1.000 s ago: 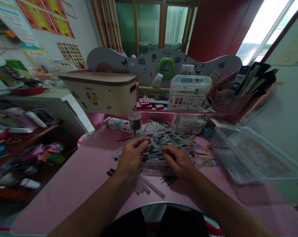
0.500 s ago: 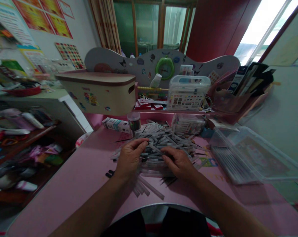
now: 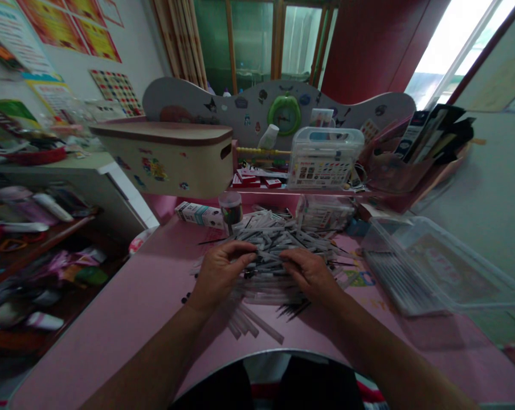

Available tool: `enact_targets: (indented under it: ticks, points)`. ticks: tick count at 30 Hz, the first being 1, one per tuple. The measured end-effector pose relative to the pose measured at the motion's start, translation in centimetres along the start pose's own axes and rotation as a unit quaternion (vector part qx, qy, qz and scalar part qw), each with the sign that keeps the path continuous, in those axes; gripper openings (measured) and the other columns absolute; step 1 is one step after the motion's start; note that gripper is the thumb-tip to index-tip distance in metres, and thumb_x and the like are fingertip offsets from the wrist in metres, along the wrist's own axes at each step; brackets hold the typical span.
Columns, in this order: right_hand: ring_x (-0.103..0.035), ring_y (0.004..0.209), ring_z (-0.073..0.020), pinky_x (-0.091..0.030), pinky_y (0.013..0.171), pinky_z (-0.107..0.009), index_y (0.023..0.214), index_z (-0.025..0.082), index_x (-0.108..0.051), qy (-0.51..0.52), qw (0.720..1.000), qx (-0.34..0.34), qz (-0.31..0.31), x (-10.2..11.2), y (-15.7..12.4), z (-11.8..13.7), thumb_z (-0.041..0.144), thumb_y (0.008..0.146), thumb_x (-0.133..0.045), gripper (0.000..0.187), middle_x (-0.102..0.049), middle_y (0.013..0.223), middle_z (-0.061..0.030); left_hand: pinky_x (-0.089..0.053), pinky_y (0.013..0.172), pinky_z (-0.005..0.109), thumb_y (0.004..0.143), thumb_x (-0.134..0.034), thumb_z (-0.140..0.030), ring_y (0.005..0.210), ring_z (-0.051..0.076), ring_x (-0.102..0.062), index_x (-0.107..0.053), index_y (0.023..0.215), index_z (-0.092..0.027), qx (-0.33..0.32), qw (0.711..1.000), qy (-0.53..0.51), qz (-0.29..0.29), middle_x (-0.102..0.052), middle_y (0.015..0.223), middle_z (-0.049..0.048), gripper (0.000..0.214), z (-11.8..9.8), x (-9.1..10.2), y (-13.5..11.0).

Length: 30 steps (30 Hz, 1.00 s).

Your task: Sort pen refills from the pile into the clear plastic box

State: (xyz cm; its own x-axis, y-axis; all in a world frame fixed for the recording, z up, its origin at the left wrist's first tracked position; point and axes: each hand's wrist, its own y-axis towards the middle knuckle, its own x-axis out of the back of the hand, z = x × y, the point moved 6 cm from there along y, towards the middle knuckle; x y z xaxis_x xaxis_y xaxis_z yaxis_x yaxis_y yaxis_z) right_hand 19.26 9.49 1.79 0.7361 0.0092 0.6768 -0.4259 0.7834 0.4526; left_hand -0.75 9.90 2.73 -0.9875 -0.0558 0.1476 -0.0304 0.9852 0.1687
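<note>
A heap of grey pen barrels [image 3: 278, 236] lies in the middle of the pink desk [image 3: 133, 307]. My left hand [image 3: 219, 273] rests on the heap's near left side, fingers curled round several pens. My right hand [image 3: 311, 276] sits on the near right side, fingers bent down into the heap and pinched on pen parts. Several clear tubes [image 3: 251, 322] and thin black refills [image 3: 294, 310] lie loose just in front of my hands.
A clear plastic box [image 3: 415, 267] with an open lid stands at the right. Behind the heap are a small round jar [image 3: 231, 209], a carton [image 3: 197, 214], a clear marker case [image 3: 326, 159] and a wooden box [image 3: 167, 156]. Cluttered shelves fill the left.
Both hands stayed on the heap, the fingers shifting slightly among the pens. The camera tipped a little, so the scene sits slightly higher.
</note>
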Motion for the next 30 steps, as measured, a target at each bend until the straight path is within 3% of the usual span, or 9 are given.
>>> enact_targets:
  ticks: [5, 10, 15, 19, 24, 27, 30]
  points:
    - [-0.068, 0.091, -0.0202, -0.051, 0.082, -0.032, 0.111, 0.019, -0.068, 0.024, 0.999, 0.005, 0.043, -0.2, 0.1, -0.1, 0.021, 0.095, -0.046, 0.027, -0.074, 0.102, -0.0095, -0.053, 0.081, 0.032, 0.073, -0.073, -0.027, 0.082, 0.022, -0.07, -0.078, 0.082, -0.02, -0.053, 0.996, 0.064, 0.014, -0.076, 0.082, 0.0054, 0.012, -0.8, 0.3, 0.0]
    - [-0.066, 0.083, -0.0202, -0.047, 0.074, -0.031, 0.112, 0.018, -0.062, 0.005, 0.999, -0.023, 0.048, 0.2, 0.1, 0.4, 0.023, 0.093, -0.047, 0.025, -0.072, 0.095, -0.0086, -0.052, 0.078, 0.032, 0.074, -0.071, -0.028, 0.078, 0.021, -0.069, -0.077, 0.084, -0.021, -0.049, 0.992, 0.109, 0.029, -0.076, 0.081, 0.0041, 0.014, -1.0, 0.3, 0.0]
    - [-0.057, 0.073, -0.0163, -0.041, 0.066, -0.027, 0.091, 0.019, -0.054, -0.018, 0.999, -0.043, 0.018, 0.9, 0.1, 0.6, 0.016, 0.082, -0.055, 0.009, -0.064, 0.084, -0.0038, -0.052, 0.077, 0.032, 0.074, -0.07, -0.029, 0.076, 0.021, -0.069, -0.077, 0.084, -0.022, -0.046, 0.99, 0.13, 0.039, -0.076, 0.079, 0.0035, 0.014, -1.2, 0.2, -0.1]
    - [-0.055, 0.075, -0.0161, -0.04, 0.068, -0.027, 0.088, 0.02, -0.055, -0.002, 1.0, -0.021, 0.023, 1.1, 0.4, 0.5, 0.017, 0.088, -0.05, 0.005, -0.062, 0.084, -0.0037, -0.053, 0.076, 0.032, 0.073, -0.071, -0.027, 0.075, 0.021, -0.069, -0.078, 0.082, -0.022, -0.067, 0.988, 0.13, 0.042, -0.076, 0.079, 0.0034, 0.012, -1.4, 0.2, -0.1]
    - [-0.056, 0.072, -0.0159, -0.039, 0.068, -0.027, 0.086, 0.02, -0.057, 0.017, 0.997, -0.022, 0.079, 0.6, 0.4, 0.5, 0.022, 0.097, -0.04, 0.02, -0.063, 0.078, -0.0028, -0.052, 0.076, 0.031, 0.074, -0.07, -0.025, 0.075, 0.021, -0.069, -0.077, 0.082, -0.021, -0.077, 0.989, 0.121, 0.039, -0.076, 0.079, 0.0035, 0.011, -1.3, 0.1, -0.2]
    - [-0.057, 0.076, -0.0163, -0.04, 0.069, -0.027, 0.094, 0.02, -0.056, 0.022, 0.997, -0.044, 0.055, 0.9, 0.2, 0.4, 0.021, 0.089, -0.053, 0.007, -0.063, 0.085, -0.0029, -0.052, 0.077, 0.031, 0.074, -0.07, -0.024, 0.076, 0.021, -0.069, -0.077, 0.082, -0.021, -0.077, 0.989, 0.119, 0.043, -0.076, 0.08, 0.0038, 0.011, -1.2, -0.1, -0.2]
    - [-0.054, 0.076, -0.0159, -0.039, 0.069, -0.026, 0.089, 0.019, -0.052, 0.007, 0.999, -0.04, 0.022, 1.3, 0.2, 0.5, 0.014, 0.078, -0.058, 0.014, -0.058, 0.085, -0.0025, -0.051, 0.077, 0.031, 0.074, -0.07, -0.023, 0.077, 0.021, -0.069, -0.077, 0.082, -0.021, -0.074, 0.989, 0.122, 0.046, -0.076, 0.081, 0.0038, 0.011, -1.0, -0.1, -0.3]
